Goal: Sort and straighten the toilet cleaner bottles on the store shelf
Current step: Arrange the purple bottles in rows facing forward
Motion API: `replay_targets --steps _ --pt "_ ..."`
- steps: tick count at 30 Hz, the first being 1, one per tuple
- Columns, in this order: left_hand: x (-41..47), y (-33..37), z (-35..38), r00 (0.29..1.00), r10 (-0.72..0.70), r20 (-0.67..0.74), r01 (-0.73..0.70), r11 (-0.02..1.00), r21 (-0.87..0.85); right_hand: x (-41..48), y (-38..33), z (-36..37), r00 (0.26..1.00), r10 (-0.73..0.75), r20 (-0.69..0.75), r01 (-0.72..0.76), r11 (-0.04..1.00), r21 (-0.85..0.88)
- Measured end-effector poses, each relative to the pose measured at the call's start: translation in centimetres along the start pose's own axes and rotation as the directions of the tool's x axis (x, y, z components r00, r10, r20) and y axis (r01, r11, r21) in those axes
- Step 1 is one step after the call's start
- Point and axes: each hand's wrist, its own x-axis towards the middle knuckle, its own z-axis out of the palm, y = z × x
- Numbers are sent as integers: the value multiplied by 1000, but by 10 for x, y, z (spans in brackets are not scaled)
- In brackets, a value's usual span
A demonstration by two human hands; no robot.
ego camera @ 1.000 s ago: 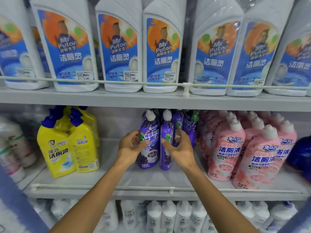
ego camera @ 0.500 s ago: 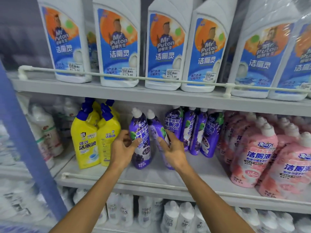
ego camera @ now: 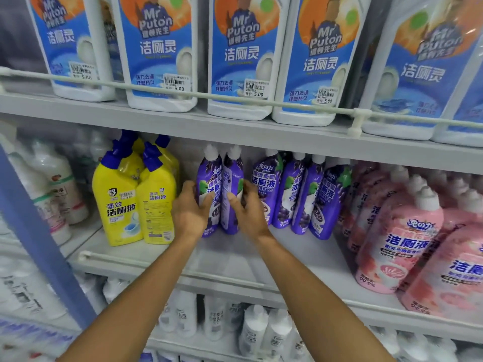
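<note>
We see even, fairly bright store light with soft shadow under the upper shelf (ego camera: 235,131). The centre is sharp; the far left and lower edges smear into blur. Wide-angle bending tilts the white bottles (ego camera: 243,56) outward, and the pink bottles (ego camera: 400,239) look hazy.

On the middle shelf (ego camera: 300,259), the left hand (ego camera: 189,212) is wrapping around the left side of one purple bottle (ego camera: 210,178) while the right hand (ego camera: 249,212) is gripping a second purple bottle (ego camera: 232,176) that is touching the first, both standing nearly upright. Four more purple bottles (ego camera: 295,194) are leaning just beside them toward 3 o'clock, pink bottles (ego camera: 400,239) are crowding farther that way, and yellow bottles (ego camera: 136,202) with blue caps are standing toward 9 o'clock. White bottles with blue labels (ego camera: 240,56) are lining the upper shelf at 12 o'clock behind a rail (ego camera: 183,94).
</note>
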Motion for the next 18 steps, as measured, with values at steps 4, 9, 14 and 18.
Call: replay_targets --steps 4,9,14,18 --pt "6 12 6 997 -75 -16 76 987 139 13 7 8 999 -21 -29 22 1000 17" --pt "5 20 11 993 -92 -70 105 968 228 20 13 6 999 -34 12 35 999 -15" --pt "7 21 12 994 -65 -88 88 953 290 27 17 6 998 -65 26 65 998 -4" --pt "10 16 18 993 -34 -113 70 940 335 27 18 13 998 -52 30 51 998 34"
